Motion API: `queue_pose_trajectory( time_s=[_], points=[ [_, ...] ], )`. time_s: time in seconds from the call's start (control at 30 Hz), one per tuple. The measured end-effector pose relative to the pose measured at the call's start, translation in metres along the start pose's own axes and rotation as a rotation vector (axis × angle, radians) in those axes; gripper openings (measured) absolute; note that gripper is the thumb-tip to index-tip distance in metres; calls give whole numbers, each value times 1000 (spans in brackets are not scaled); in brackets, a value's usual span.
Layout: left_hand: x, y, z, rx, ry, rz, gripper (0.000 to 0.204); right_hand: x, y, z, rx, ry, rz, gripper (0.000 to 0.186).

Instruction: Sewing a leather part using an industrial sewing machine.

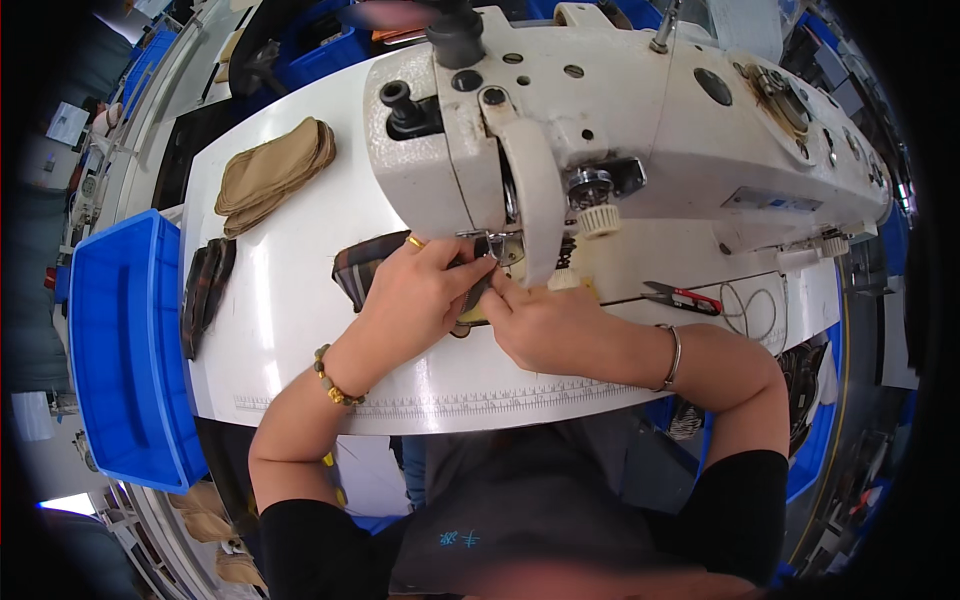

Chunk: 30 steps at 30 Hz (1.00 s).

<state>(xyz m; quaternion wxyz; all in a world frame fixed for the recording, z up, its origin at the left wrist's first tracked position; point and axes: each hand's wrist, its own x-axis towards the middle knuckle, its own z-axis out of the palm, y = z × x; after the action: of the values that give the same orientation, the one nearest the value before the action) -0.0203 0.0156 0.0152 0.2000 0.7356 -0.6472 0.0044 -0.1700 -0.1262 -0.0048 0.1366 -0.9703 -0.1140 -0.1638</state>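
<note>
Under the head of a white sewing machine [640,130] lies a dark plaid fabric piece [362,265], partly covered by my hands. My left hand [420,295] has its thumb and fingers closed on the fabric's edge close to the presser foot [497,245]. Just right of it, my right hand [545,318] pinches at the same edge, its fingertips nearly meeting the left ones. What exactly lies between the right fingertips is partly hidden. A yellowish patch [474,314] shows beneath the hands.
Tan fabric pieces [275,172] are stacked at the far left, with folded plaid pieces [207,290] nearer. A blue bin [125,350] stands beside the table. Red-handled thread snips [685,298] lie on the right. A printed ruler [450,404] runs along the front edge.
</note>
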Motion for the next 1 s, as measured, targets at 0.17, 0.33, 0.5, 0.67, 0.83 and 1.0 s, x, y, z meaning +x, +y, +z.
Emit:
queue_pose_trajectory(
  time_s=[0.17,0.33,0.5,0.67,0.83,1.0],
  points=[
    [0,-1,4,-9,60,27,43,0,0,-1,-16,-21,-8,15],
    [3,2,5,1,49,11,41,-1,-1,-1,-33,-15,5,13],
    [4,3,5,44,81,40,39,0,0,1,-94,43,-24,15],
    [8,1,5,111,79,27,37,0,8,9,-184,78,-34,14],
    [6,-4,-1,79,55,58,33,-3,8,2,-243,-14,-30,16],
    [5,-7,-8,76,14,122,31,-3,6,0,-143,79,-83,12]
  ],
)
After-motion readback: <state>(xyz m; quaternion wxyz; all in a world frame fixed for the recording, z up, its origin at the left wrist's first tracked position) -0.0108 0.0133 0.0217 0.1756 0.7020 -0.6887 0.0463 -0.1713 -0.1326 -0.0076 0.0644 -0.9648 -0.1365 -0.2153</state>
